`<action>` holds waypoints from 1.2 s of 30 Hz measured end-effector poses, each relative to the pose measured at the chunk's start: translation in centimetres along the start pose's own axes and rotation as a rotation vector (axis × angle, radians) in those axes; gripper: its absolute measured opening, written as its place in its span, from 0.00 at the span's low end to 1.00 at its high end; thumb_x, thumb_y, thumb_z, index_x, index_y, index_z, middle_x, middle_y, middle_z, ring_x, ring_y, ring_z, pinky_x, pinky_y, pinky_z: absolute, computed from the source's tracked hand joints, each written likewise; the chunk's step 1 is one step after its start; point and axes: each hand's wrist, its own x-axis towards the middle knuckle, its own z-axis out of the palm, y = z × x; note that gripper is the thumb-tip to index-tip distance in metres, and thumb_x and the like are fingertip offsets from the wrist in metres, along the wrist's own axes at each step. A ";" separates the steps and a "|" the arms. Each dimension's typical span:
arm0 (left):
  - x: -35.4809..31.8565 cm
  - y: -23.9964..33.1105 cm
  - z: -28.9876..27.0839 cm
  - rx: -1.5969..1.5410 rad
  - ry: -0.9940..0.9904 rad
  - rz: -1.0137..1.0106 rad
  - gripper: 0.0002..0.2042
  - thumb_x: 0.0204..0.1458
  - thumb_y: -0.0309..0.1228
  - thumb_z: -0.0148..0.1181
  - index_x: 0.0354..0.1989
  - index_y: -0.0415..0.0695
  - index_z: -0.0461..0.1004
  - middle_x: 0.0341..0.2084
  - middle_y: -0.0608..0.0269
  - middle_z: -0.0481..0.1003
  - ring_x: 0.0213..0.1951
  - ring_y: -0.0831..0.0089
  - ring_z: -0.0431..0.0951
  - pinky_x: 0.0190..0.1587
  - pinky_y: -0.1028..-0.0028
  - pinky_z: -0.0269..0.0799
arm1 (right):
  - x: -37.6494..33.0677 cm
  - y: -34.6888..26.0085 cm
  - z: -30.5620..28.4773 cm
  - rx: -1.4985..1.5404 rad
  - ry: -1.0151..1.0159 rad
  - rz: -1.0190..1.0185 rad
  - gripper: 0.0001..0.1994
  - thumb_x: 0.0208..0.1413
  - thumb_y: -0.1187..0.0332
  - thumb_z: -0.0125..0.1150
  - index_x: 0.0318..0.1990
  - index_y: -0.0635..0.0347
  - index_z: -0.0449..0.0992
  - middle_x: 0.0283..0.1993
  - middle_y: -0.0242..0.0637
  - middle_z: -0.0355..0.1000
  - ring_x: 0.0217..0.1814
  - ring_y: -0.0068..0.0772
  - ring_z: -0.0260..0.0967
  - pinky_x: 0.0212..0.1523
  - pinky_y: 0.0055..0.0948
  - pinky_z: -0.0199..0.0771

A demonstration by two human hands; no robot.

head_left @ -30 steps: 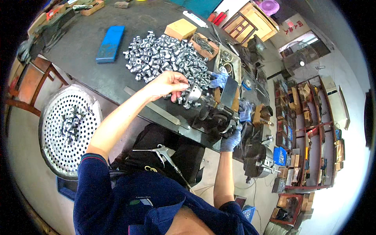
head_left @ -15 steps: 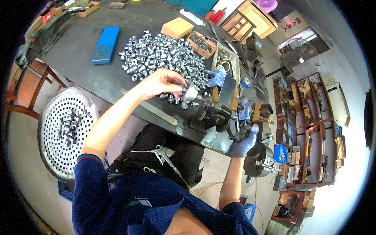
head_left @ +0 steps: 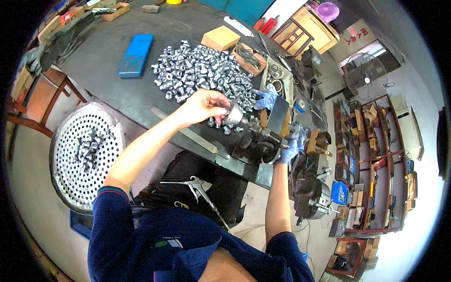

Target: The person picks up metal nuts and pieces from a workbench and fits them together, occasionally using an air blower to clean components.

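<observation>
My left hand (head_left: 206, 108), bare, is closed with its fingertips at the front of a round metal chuck (head_left: 233, 114) on a small bench machine (head_left: 258, 143). Whatever sits between those fingertips is hidden. At the machine's other end my right hand (head_left: 292, 146), in a blue-grey glove, is closed beside the round wheel; what it grips is covered by the hand. Behind the left hand spreads a big heap of shiny metal fittings (head_left: 199, 70), and a few loose fittings (head_left: 228, 128) lie under the chuck. A dark upright plate (head_left: 277, 114) stands behind the machine.
A perforated round tray (head_left: 66, 155) with some fittings stands at the left. On the table are a blue case (head_left: 136, 55), a yellow block (head_left: 221, 37) and a flat metal strip (head_left: 190, 135). An air gun (head_left: 197, 188) lies before me; a vise-like block (head_left: 312, 195) stands right.
My right hand has moved up and in toward the machine, from below its end to beside the wheel. The left hand stays at the chuck. The whole view has shifted slightly.
</observation>
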 end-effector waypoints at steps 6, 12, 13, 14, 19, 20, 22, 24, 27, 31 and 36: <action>-0.2 -0.3 -0.2 -0.033 -0.020 -0.026 0.08 0.49 0.23 0.57 0.37 0.35 0.71 0.25 0.61 0.74 0.22 0.77 0.74 0.28 0.79 0.70 | -3.8 3.0 -2.7 0.366 -0.080 0.336 0.17 0.55 0.61 0.49 0.45 0.64 0.71 0.41 0.37 0.71 0.41 0.33 0.68 0.44 0.31 0.70; -0.3 0.1 0.6 -0.012 0.067 -0.076 0.09 0.51 0.25 0.56 0.37 0.32 0.71 0.23 0.58 0.74 0.21 0.75 0.74 0.24 0.79 0.72 | 0.4 4.6 -2.9 0.242 -0.169 0.153 0.15 0.53 0.64 0.55 0.45 0.63 0.69 0.39 0.33 0.69 0.38 0.28 0.66 0.42 0.25 0.68; -0.3 0.1 0.7 -0.023 0.069 -0.101 0.09 0.51 0.26 0.56 0.37 0.32 0.71 0.23 0.58 0.74 0.20 0.75 0.74 0.23 0.78 0.72 | 1.5 3.8 -1.6 0.146 -0.133 -0.050 0.14 0.52 0.64 0.56 0.43 0.62 0.71 0.38 0.32 0.69 0.36 0.26 0.66 0.39 0.24 0.69; -0.1 0.2 0.7 -0.034 0.063 -0.120 0.10 0.51 0.26 0.56 0.37 0.31 0.71 0.22 0.57 0.74 0.19 0.74 0.74 0.23 0.78 0.71 | 2.8 3.1 -1.1 0.051 -0.090 -0.261 0.13 0.51 0.64 0.57 0.41 0.62 0.72 0.36 0.31 0.70 0.35 0.25 0.67 0.36 0.22 0.69; -0.6 -0.1 -0.1 -0.098 0.071 -0.131 0.13 0.50 0.29 0.57 0.38 0.30 0.70 0.23 0.55 0.74 0.20 0.73 0.75 0.22 0.78 0.71 | 1.7 -5.2 0.4 0.353 -0.115 0.285 0.13 0.50 0.57 0.57 0.26 0.58 0.70 0.23 0.32 0.69 0.19 0.18 0.61 0.21 0.17 0.63; -0.4 -0.6 -0.2 -0.133 0.067 -0.132 0.13 0.50 0.30 0.57 0.38 0.31 0.71 0.24 0.55 0.74 0.20 0.73 0.75 0.23 0.77 0.71 | 0.1 -7.1 0.5 0.352 -0.086 0.224 0.15 0.51 0.55 0.56 0.24 0.57 0.68 0.20 0.29 0.64 0.16 0.17 0.58 0.18 0.17 0.60; -0.5 -0.5 -0.3 -0.180 0.075 -0.142 0.14 0.49 0.31 0.58 0.38 0.32 0.71 0.24 0.56 0.74 0.20 0.72 0.75 0.24 0.77 0.72 | -3.2 -9.9 0.3 0.343 -0.030 0.104 0.18 0.53 0.52 0.53 0.19 0.54 0.63 0.13 0.24 0.55 0.11 0.15 0.50 0.12 0.15 0.52; -0.8 -0.6 -0.4 -0.200 0.100 -0.147 0.13 0.49 0.32 0.58 0.37 0.33 0.71 0.24 0.58 0.74 0.20 0.73 0.74 0.24 0.76 0.73 | -6.2 -10.8 -0.9 0.266 -0.032 0.027 0.19 0.53 0.51 0.54 0.20 0.54 0.63 0.12 0.23 0.51 0.10 0.15 0.47 0.09 0.17 0.49; -1.0 -0.5 -0.5 -0.195 0.113 -0.159 0.13 0.49 0.32 0.58 0.37 0.32 0.71 0.23 0.59 0.73 0.20 0.74 0.74 0.23 0.76 0.73 | -8.6 -8.3 -3.1 0.335 -0.035 0.167 0.19 0.51 0.50 0.56 0.22 0.54 0.63 0.12 0.23 0.52 0.09 0.15 0.47 0.08 0.18 0.48; -0.4 -0.7 -0.5 -0.180 0.109 -0.168 0.13 0.49 0.32 0.59 0.37 0.33 0.72 0.23 0.59 0.73 0.20 0.73 0.74 0.24 0.76 0.73 | -7.3 -0.7 -5.1 0.369 -0.030 0.364 0.14 0.53 0.55 0.53 0.30 0.58 0.70 0.23 0.28 0.65 0.21 0.21 0.60 0.21 0.22 0.64; -2.3 0.9 -1.4 -0.078 0.133 -0.111 0.12 0.50 0.30 0.57 0.36 0.33 0.71 0.23 0.59 0.73 0.21 0.72 0.74 0.25 0.75 0.72 | 1.4 4.1 -2.6 -0.056 -0.019 -0.119 0.09 0.53 0.64 0.53 0.31 0.62 0.74 0.33 0.31 0.70 0.35 0.24 0.67 0.38 0.25 0.69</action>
